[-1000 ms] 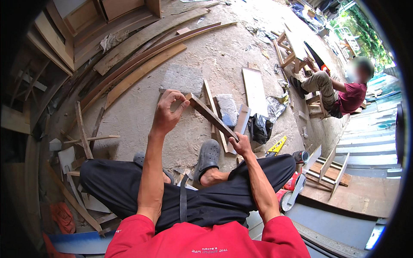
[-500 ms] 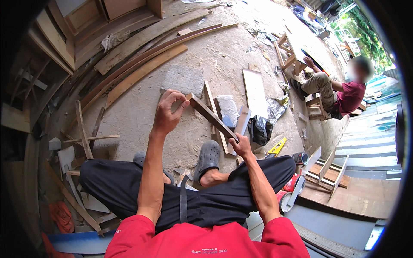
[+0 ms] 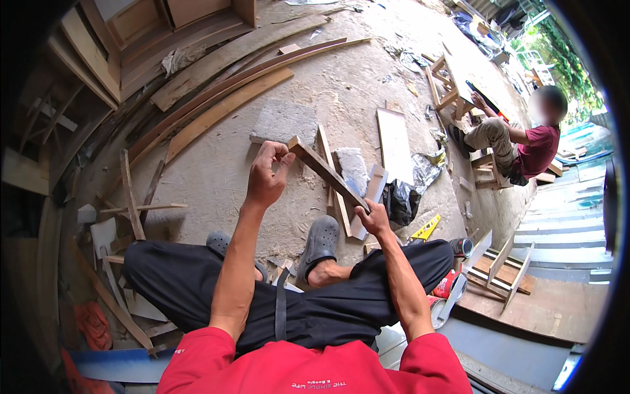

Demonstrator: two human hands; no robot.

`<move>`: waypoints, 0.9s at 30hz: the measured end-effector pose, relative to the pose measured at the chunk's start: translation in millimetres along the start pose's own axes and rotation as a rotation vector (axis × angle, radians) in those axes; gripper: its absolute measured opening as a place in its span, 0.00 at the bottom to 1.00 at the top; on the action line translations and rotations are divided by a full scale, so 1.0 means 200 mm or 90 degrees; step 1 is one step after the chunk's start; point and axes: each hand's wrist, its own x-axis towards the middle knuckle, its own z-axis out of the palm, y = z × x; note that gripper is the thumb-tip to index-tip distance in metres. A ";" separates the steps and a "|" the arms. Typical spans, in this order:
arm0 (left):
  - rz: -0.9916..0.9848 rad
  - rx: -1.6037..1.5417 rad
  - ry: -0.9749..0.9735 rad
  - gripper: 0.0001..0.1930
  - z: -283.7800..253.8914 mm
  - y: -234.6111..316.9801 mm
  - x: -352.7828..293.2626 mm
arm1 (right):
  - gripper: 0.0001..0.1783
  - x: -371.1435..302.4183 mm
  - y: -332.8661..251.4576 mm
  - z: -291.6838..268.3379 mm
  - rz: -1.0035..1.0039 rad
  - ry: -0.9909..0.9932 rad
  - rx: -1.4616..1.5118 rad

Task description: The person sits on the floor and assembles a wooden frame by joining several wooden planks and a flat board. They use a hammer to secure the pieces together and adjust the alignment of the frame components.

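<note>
A dark-sided wooden strip with a paler cut end slants over the ground in front of me. My right hand is closed round its near lower end. Beside the far upper end is my left hand, its fingers curled toward the thumb in a pinch. Whatever those fingers may hold is too small or hidden to make out. Beneath the strip lie a grey concrete slab, a smaller pale block and a thin pale batten.
A yellow handsaw and paint cans are by my right knee. Long boards lie at the left, with a crossed wooden frame nearer. A black plastic bag sits right of the blocks. Another person sits at the far right.
The view has shifted slightly, so the scene sits a little farther right. Both hands stay at the strip, and the left fingers look more curled beside its far end.
</note>
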 end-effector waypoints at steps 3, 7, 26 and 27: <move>-0.048 -0.039 0.045 0.10 0.00 -0.01 -0.01 | 0.33 0.02 0.00 0.01 0.005 -0.002 -0.015; -0.070 -0.037 0.083 0.12 -0.02 0.01 0.00 | 0.33 0.03 -0.03 0.03 -0.017 -0.002 -0.010; -0.121 -0.171 0.200 0.16 -0.35 -0.04 -0.01 | 0.40 0.35 -0.48 -0.19 -0.068 -0.053 -0.233; -0.125 -0.184 0.221 0.16 -0.39 -0.05 -0.01 | 0.41 0.39 -0.59 -0.22 -0.079 -0.054 -0.238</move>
